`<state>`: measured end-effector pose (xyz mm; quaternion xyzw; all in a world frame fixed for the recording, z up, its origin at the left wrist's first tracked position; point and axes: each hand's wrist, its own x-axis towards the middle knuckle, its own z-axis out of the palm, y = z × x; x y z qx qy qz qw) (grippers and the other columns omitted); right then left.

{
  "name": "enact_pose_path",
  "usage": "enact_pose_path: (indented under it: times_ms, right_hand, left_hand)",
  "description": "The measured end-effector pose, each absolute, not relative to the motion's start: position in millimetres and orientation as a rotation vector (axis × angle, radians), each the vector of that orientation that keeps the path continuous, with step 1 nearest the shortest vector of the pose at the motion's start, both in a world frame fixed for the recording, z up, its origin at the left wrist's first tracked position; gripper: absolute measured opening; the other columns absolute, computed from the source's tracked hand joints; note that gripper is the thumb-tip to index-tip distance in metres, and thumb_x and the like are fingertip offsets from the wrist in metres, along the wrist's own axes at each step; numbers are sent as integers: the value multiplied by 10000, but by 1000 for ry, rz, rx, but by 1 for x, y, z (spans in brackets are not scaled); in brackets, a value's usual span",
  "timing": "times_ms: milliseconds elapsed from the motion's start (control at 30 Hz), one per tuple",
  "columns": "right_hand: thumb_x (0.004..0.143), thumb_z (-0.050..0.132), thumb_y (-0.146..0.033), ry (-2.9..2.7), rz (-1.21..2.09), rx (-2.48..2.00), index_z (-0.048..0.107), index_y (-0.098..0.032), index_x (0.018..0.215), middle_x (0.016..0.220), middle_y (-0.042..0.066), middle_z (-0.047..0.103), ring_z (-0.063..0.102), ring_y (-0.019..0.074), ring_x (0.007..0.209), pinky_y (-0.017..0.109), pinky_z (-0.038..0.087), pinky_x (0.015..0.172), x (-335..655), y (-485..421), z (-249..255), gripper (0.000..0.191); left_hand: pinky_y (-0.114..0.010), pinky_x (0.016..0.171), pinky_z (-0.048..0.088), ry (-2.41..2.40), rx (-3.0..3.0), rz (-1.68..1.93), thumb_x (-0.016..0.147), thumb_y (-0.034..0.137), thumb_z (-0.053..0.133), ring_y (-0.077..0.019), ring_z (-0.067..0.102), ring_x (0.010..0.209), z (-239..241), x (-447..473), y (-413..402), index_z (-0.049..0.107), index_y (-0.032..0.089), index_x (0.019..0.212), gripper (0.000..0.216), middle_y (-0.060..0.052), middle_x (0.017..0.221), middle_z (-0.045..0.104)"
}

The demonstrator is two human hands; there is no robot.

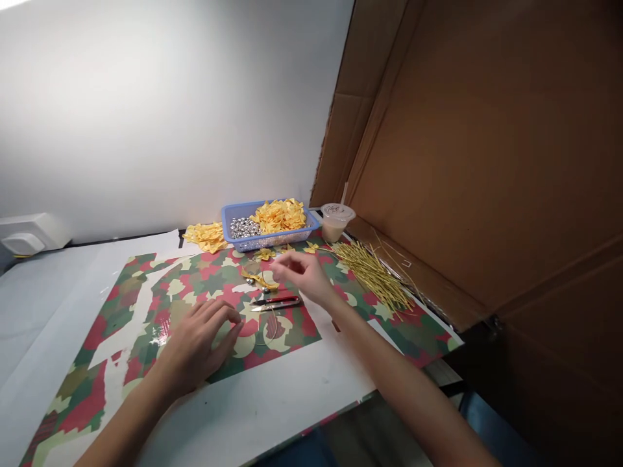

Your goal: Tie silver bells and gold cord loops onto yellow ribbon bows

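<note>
My left hand (203, 337) rests low over the patterned sheet, its fingers curled and thumb tip near the index finger; anything between them is too small to make out. My right hand (305, 275) is raised beyond it, thumb and index finger pinched together, with whatever they hold unclear. Close to its fingertips lie a yellow ribbon bow (263, 280) and a small silver bell (265, 290). Red-handled thread snips (277, 303) lie between the hands, blades pointing left. A thin cord loop (270, 340) lies just in front of the snips.
At the back stands a blue basket (238, 245) holding silver bells and yellow bows. A pile of yellow ribbon pieces (206, 236) lies left of it. To the right are a lidded drink cup (335, 224) and a bundle of gold cords (374, 275), beside a cardboard wall (487, 162).
</note>
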<state>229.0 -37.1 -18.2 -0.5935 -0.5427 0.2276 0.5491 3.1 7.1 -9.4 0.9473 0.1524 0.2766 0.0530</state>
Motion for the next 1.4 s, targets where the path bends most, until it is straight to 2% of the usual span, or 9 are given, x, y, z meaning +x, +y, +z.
enact_pose_path:
  times_ms: [167, 333, 567, 667, 767, 867, 967, 1167, 1400]
  right_hand:
    - [710, 564, -232, -1155, 349, -1593, 591, -195, 776, 701, -7, 538, 470, 139, 620, 272, 402, 616, 258, -26, -29, 80]
    - [555, 593, -70, -1205, 415, -1695, 591, -199, 697, 729, 1, 571, 529, 162, 696, 289, 417, 675, 265, -25, -42, 192]
    - [629, 594, -164, -1168, 437, -1654, 517, -204, 686, 641, -16, 529, 487, 154, 610, 325, 432, 667, 263, -20, -53, 104]
    - [683, 606, -285, -1157, 465, -1540, 523, -195, 769, 749, 24, 577, 533, 166, 676, 339, 460, 696, 258, -20, -50, 150]
    - [741, 588, -429, -1182, 547, -1387, 519, -198, 872, 874, 54, 614, 587, 176, 790, 340, 488, 750, 243, -24, -45, 275]
    - [741, 613, -499, -1268, 725, -1256, 532, -208, 875, 838, 37, 630, 619, 168, 758, 321, 518, 707, 223, -31, -42, 331]
    - [724, 673, -488, -1406, 950, -1152, 590, -202, 825, 776, 24, 644, 636, 156, 680, 281, 529, 610, 206, -42, -40, 314]
    - [743, 711, -403, -1431, 1324, -1015, 589, -206, 834, 788, -14, 596, 585, 83, 522, 182, 470, 401, 195, -53, -36, 249]
    - [746, 716, -399, -1423, 1414, -1057, 578, -199, 839, 704, -36, 601, 593, 78, 499, 163, 476, 403, 200, -54, -36, 259]
  left_hand:
    - [-297, 620, 471, 461, 2885, 1318, 865, 152, 522, -162, 610, 625, -2, 1, 7, 537, 218, 728, 152, 4, 673, 634]
    - [-287, 610, 497, 484, 2848, 1471, 855, 132, 551, -156, 621, 636, -2, -3, 9, 528, 213, 736, 145, -8, 687, 636]
    - [-285, 604, 514, 499, 2816, 1491, 850, 116, 559, -151, 618, 650, -6, -6, 9, 507, 205, 726, 161, -12, 697, 616]
    - [-286, 600, 516, 527, 2783, 1505, 857, 129, 557, -149, 615, 650, -7, -6, 7, 507, 208, 727, 159, -7, 701, 619]
    - [-279, 605, 511, 572, 2703, 1461, 871, 134, 546, -143, 613, 651, -9, -5, 6, 529, 199, 759, 130, -2, 698, 627]
    - [-287, 657, 523, 619, 2609, 1312, 892, 187, 546, -158, 637, 760, -13, -4, 5, 576, 196, 936, 54, -27, 823, 676]
    - [-316, 742, 535, 629, 2534, 1083, 902, 256, 548, -182, 640, 911, -17, -3, 4, 553, 217, 1131, 233, -65, 1035, 680]
    - [-247, 624, 494, 557, 2407, 682, 892, 250, 543, -133, 619, 681, -16, 0, 0, 619, 201, 856, 97, -4, 782, 686]
    - [-239, 629, 467, 668, 2247, 711, 864, 241, 558, -123, 590, 672, -13, 0, 2, 611, 189, 805, 95, 4, 754, 665]
